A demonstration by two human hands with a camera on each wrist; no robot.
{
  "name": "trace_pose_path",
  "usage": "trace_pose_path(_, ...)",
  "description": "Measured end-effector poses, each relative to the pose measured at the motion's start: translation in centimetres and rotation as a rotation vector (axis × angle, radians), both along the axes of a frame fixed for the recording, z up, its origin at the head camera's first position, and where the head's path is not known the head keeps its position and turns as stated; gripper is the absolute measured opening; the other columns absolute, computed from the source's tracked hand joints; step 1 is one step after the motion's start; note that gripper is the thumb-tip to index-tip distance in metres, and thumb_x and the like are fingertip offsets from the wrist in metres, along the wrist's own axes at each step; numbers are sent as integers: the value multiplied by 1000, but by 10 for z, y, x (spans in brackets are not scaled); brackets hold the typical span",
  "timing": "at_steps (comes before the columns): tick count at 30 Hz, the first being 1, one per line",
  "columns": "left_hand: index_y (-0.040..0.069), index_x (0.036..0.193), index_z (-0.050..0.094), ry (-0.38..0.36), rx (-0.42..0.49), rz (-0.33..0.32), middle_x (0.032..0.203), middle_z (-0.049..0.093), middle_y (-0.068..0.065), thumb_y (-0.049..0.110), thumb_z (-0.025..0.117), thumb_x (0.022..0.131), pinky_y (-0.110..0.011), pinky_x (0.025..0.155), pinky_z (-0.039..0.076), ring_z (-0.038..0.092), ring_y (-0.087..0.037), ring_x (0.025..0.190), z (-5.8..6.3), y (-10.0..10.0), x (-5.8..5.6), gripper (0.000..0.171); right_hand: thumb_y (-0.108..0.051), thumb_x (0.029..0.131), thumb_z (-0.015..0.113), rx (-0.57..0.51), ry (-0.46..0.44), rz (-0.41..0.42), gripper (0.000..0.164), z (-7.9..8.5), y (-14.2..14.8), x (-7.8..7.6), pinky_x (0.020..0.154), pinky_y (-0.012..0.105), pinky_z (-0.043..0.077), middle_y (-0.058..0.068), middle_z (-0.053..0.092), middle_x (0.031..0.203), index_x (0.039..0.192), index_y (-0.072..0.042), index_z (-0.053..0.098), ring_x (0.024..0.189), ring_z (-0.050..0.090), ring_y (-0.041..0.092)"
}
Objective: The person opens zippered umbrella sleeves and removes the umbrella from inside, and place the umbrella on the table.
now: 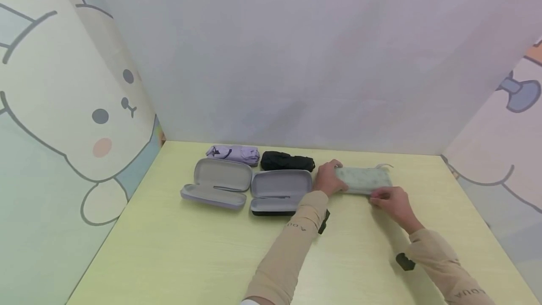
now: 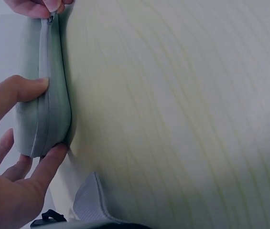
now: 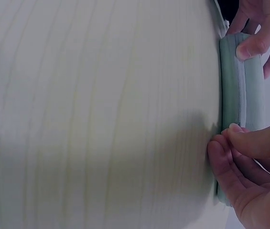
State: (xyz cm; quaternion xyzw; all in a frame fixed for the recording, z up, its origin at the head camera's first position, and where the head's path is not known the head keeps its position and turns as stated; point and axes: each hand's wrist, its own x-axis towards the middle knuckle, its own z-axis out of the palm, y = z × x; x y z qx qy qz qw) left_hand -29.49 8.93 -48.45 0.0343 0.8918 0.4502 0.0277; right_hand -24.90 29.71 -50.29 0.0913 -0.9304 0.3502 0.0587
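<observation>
A pale green zippered case point(image 1: 363, 179) lies near the back right of the table, its zipper side toward the person. My left hand point(image 1: 329, 178) grips its left end. In the left wrist view the thumb presses on the zipper band point(image 2: 44, 102) while the other fingers curl round the end. At the case's front, toward its right end, my right hand point(image 1: 394, 203) pinches the zipper pull between thumb and forefinger; the fingertips mostly hide the pull. A light strap point(image 1: 384, 165) sticks out behind the case's right end.
Left of the hands, a purple hard case point(image 1: 222, 175) and a black one with grey lining point(image 1: 281, 183) stand with lids up. Behind them lie a purple rolled fabric bundle point(image 1: 237, 154) and a black one point(image 1: 288, 161). A wall point(image 1: 296, 60) rises behind the table.
</observation>
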Motion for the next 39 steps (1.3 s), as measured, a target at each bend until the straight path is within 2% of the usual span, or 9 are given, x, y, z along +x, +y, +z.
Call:
trace_pose_path(4,15,111,64,25,16,-3,106,63,-3,8,86,60,-26,77,47,56,-16,95,2,-1,2,56,-1,75,75,4,-13,-6,5,0,-1,1,55,19,43,9,69,72,77,1,71,61,53,1)
trace_pose_path(8,16,114,64,3,14,1,110,63,-3,7,85,62,-25,80,47,56,-16,99,5,-1,4,57,0,75,75,-14,-9,0,5,1,-4,2,54,19,43,9,69,71,77,2,71,59,52,1)
trace_pose_path(13,18,114,64,3,1,5,110,63,-1,8,87,61,-24,79,46,56,-15,99,1,0,2,58,-1,75,76,-32,3,12,6,0,-8,1,54,18,42,8,69,70,77,2,71,60,52,0)
trace_pose_path(25,17,111,65,22,-16,21,107,65,-1,8,87,57,-22,79,45,56,-13,94,2,0,2,60,0,75,75,-37,-21,12,6,-3,-17,-2,55,18,44,10,70,74,80,2,71,62,54,2)
trace_pose_path(33,16,110,64,44,-62,23,103,64,-1,10,88,57,-23,77,45,56,-16,95,2,1,4,59,0,76,74,-62,-24,16,5,-3,-19,-2,55,18,45,10,69,73,79,3,70,62,56,3)
trace_pose_path(39,18,107,62,61,-131,44,102,63,-1,16,90,54,-26,73,46,56,-19,95,0,3,5,59,-1,77,74,-69,-30,16,6,-4,-18,-4,55,19,45,12,69,74,80,3,70,62,56,3)
